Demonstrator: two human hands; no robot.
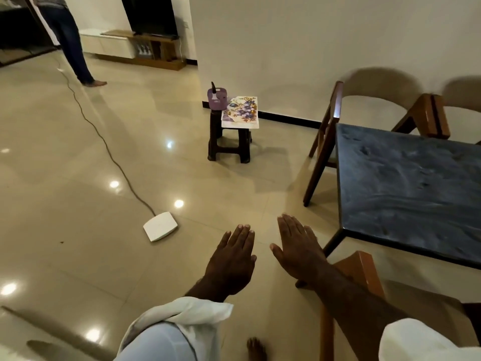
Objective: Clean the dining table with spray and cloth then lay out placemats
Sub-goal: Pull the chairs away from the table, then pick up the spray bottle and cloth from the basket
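1. Left hand (231, 261): held flat, palm down, above the glossy beige tiled floor (78, 204); fingers straight and close together, holding nothing.
2. Right hand (299, 246): same pose, just beside the left, near the table's corner.
3. Dark stone-topped dining table (406, 194): to the right of both hands, not touched; streaky surface.
4. Small dark plastic stool (229, 144): well ahead of the fingertips, by the wall.
5. Purple spray bottle (217, 99): upright on the stool's left side.
6. Floral rectangular placemats (240, 112): flat on the stool, beside the bottle, overhanging the seat.
7. Wooden chairs with beige backs (335, 126): at the table's far side.
8. White flat box (160, 226): on the floor, left of the hands, attached to a cable (104, 142).
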